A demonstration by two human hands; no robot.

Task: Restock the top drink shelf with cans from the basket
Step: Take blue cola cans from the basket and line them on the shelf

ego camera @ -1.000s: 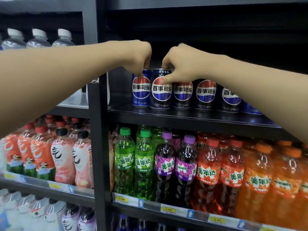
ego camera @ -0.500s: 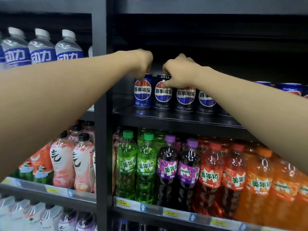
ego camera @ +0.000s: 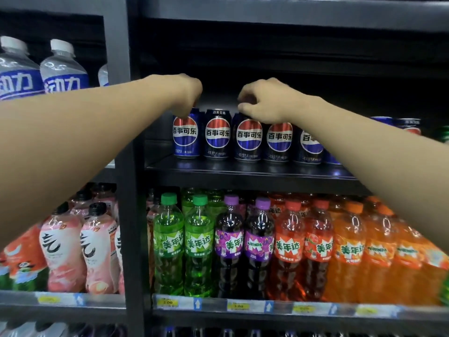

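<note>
On the top shelf (ego camera: 243,170) a row of cans stands upright near the front edge. The left hand (ego camera: 187,93) curls down onto the top of the blue can (ego camera: 185,137) at the row's left end, fingers pinched on its rim. The right hand (ego camera: 262,103) grips the top of the third can (ego camera: 249,142), seemingly closed on it. Between them, the second can (ego camera: 217,135) stands untouched.

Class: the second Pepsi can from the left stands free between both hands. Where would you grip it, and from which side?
Likely the top rim of the second can, fingers coming from above and in front: it stands upright, neighbours hug both sides, and only its top and front are open.
</note>
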